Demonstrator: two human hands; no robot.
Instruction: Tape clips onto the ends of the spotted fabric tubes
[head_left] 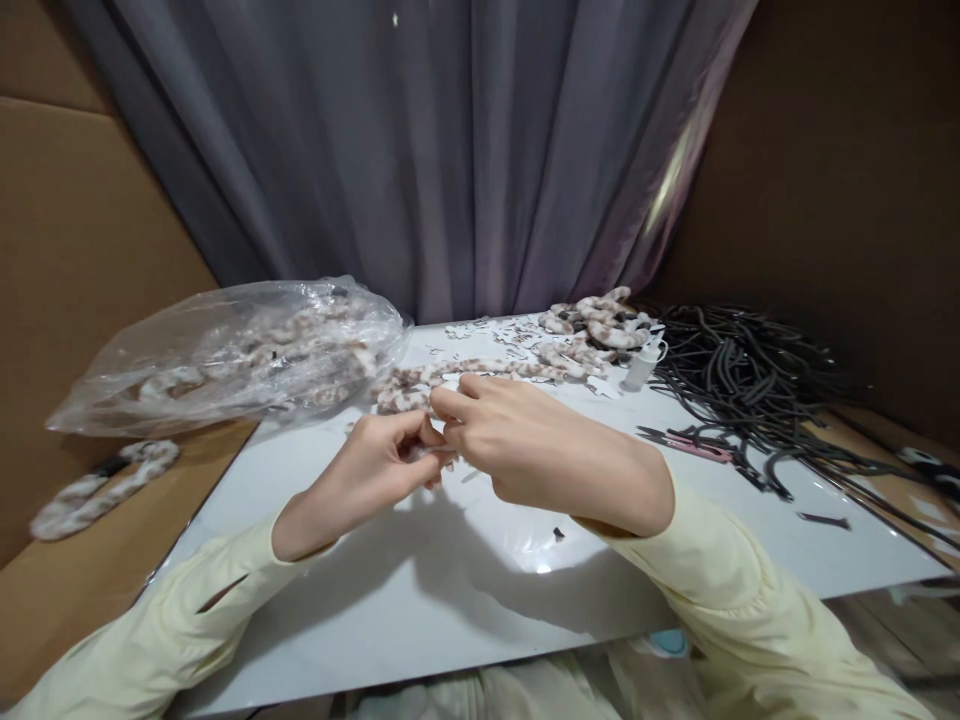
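Observation:
My left hand [367,468] and my right hand [525,440] meet over the middle of the white table [352,610], fingertips pinched close together. A bit of something whitish shows at the left fingers, but most of it is hidden, and I cannot make out what it is. Just beyond my hands lies a fluffy brown-and-white strip [401,385], which runs off to the right behind my right hand. On the tabletop below my right hand sits a tiny dark scrap [559,534].
At the left, a clear plastic bag [202,340] holds fluffy pieces; a fluffy loop [105,490] lies on cardboard beside it. More fluffy loops [604,318], white cut-outs [502,335], a small bottle [643,368], pink-handled scissors [694,446] and black cords [742,370] occupy the back and right.

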